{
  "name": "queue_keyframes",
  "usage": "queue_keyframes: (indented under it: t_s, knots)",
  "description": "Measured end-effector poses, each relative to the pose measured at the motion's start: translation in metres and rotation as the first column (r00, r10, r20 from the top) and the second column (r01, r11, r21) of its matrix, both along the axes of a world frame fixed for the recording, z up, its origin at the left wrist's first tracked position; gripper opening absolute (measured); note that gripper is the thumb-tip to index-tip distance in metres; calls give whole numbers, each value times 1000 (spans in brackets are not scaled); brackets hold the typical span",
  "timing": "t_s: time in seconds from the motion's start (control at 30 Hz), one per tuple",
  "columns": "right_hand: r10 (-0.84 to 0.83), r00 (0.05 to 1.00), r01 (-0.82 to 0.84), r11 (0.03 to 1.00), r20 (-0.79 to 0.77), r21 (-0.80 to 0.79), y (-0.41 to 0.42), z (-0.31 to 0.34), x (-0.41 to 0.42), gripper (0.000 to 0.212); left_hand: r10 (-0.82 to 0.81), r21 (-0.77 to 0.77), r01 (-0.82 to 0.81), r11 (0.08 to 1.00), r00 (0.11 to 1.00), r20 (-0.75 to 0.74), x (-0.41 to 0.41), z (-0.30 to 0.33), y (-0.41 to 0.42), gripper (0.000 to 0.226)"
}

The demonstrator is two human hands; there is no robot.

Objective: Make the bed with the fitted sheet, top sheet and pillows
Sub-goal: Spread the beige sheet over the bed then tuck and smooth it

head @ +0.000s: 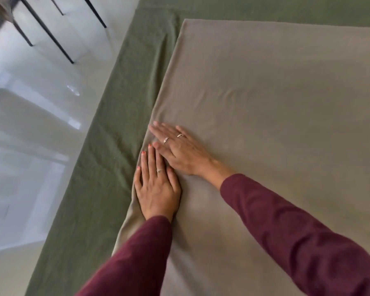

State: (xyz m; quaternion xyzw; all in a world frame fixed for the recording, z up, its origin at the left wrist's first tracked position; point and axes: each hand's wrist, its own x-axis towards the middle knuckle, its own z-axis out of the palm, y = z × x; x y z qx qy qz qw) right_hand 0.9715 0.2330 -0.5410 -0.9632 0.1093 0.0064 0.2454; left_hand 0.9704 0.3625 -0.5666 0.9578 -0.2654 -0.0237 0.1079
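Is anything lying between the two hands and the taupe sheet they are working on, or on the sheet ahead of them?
Nothing visible. The left hand and right hand lie flat, directly on the taupe top sheet near its left edge, over the green sheet. The taupe surface ahead shows only soft wrinkles.

The bed (265, 5) was covered with a dark green sheet (115, 116), which lay over the whole top and hung down over the side toward the floor. The green cloth had some small creases, mostly along the edge of the bed. On top of it lay a grey-brown sheet (276, 103), spread flat and quite smooth, with only a few soft folds near its middle. Its far edge ran straight, and a band of the green sheet showed beyond it and along its left side. Both hands rested flat on this upper sheet, close to its left edge. The floor (30, 116) beside the bed was pale and shiny.
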Motion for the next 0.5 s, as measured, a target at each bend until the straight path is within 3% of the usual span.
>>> queue_keyframes:
  t_s: [0.07,0.13,0.27,0.4,0.5]
  knots:
    - [-87,996,87,996,0,-23,-1,6,-51,61,-29,-35,29,999,1000,-6,0,6,4,57]
    - [-270,962,261,950,-31,-173,-15,4,-110,73,-104,-49,102,994,993,-51,2,14,13,56]
    - [-554,823,493,806,-124,-329,10,-3,-185,83,-413,32,415,909,909,-60,-5,26,70,58]
    - [-472,881,446,858,-45,-255,137,-9,-176,72,-514,122,519,846,854,-73,-17,30,144,58]
    - [-300,953,290,939,-30,-187,236,-5,-181,65,-488,155,498,853,867,-98,-26,34,191,59]
